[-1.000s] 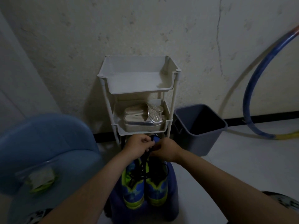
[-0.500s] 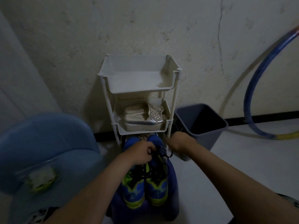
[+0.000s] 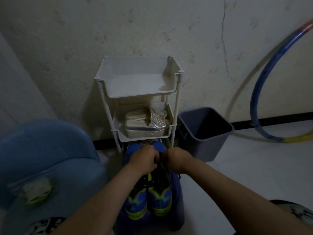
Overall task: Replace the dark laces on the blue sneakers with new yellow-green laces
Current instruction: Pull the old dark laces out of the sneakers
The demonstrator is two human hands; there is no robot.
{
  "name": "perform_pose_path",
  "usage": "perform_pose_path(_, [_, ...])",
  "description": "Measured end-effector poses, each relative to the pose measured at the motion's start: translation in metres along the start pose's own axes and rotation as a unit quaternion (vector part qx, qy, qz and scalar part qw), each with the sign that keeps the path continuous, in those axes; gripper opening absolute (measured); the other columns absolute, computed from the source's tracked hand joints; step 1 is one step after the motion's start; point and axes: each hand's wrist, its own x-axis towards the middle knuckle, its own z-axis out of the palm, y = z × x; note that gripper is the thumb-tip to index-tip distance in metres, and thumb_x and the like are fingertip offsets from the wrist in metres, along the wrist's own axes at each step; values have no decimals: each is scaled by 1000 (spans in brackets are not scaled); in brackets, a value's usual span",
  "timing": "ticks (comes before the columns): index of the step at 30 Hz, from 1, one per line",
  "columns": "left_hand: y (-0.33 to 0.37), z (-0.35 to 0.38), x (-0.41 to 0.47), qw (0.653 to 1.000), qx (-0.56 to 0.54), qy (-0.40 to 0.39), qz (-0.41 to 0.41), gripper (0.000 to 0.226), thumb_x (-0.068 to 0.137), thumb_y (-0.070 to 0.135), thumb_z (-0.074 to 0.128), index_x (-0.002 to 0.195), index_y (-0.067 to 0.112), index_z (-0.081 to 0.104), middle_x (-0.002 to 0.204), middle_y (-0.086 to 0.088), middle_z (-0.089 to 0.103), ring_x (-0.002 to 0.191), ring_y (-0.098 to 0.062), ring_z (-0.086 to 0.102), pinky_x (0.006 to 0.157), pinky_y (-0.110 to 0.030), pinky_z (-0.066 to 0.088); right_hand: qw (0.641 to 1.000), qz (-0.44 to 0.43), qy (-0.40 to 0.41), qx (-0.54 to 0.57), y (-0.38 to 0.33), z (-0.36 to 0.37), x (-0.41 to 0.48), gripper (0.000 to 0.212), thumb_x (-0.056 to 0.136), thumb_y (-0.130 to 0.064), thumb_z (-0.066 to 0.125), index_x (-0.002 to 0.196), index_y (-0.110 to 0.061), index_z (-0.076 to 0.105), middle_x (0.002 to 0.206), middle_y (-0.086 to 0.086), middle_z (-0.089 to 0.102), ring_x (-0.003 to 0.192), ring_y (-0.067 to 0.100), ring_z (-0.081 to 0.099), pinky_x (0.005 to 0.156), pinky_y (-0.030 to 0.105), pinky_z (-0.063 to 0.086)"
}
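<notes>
Sneakers: we see the blue sneakers [image 3: 149, 200] side by side on a dark blue stool [image 3: 177, 209], heels toward us and toes away, so their long axis runs straight away from us.
New laces: a blurred clear packet [image 3: 36, 192] with yellow-green inside, probably the new laces, lies on the blue chair [image 3: 50, 150], well to the left and nearer the left hand.
Dark laces: a loose tangle of dark laces [image 3: 149, 182] lies over the tongues and runs up into both fists.
Left hand: the left hand [image 3: 142, 160] has its fingers curled tight on the lace.
Right hand: the right hand [image 3: 176, 160] is curled likewise, knuckles almost touching the left.
Key relation: the lace sits between the two fists, over the forefoot; we judge both hands equally near.
Beyond: a white rack [image 3: 140, 92] holds silver sandals [image 3: 145, 122]; a grey bin [image 3: 205, 133] stands beside it.
</notes>
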Motion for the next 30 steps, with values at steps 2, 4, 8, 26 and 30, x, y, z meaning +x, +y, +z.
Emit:
perform_pose_path(2, [-1, 2, 0, 1000, 4, -2, 6, 20, 79, 20, 69, 98, 27, 73, 101, 4, 62, 96, -16, 60, 76, -32, 52, 999, 20, 17, 33, 3, 2, 3, 16, 90, -23, 57, 95, -14, 70, 82, 0, 58, 77, 20, 58, 63, 28, 44])
perform_pose_path(4, [1, 4, 1, 1000, 21, 2, 11, 20, 81, 21, 68, 99, 26, 73, 100, 3, 64, 96, -17, 60, 75, -31, 52, 995, 49, 31, 80, 7, 4, 6, 18, 90, -27, 59, 79, -13, 66, 72, -1, 56, 72, 19, 58, 62, 27, 43])
perform_pose_path(8, [4, 7, 5, 999, 39, 10, 11, 15, 83, 19, 61, 91, 23, 73, 97, 0, 68, 92, -20, 63, 71, -30, 51, 989, 63, 33, 128, 5, 5, 6, 23, 89, -34, 57, 76, -16, 63, 74, 1, 58, 77, 21, 62, 65, 28, 48])
perform_pose_path(26, [-17, -2, 7, 991, -110, -36, -66, 20, 91, 19, 60, 102, 23, 76, 107, 4, 72, 96, -13, 64, 88, -28, 51, 991, 2, 24, 134, -5, 5, 0, 22, 83, -33, 64, 104, -29, 68, 101, -3, 65, 94, 16, 62, 83, 35, 56])
perform_pose_path(30, [-10, -3, 9, 954, -255, -6, -158, 20, 96, 11, 52, 89, 17, 70, 92, -6, 69, 86, -18, 63, 77, -29, 50, 990, 11, 41, 132, -3, 7, 1, 16, 83, -32, 64, 98, -28, 66, 92, -6, 59, 86, 14, 58, 74, 30, 52])
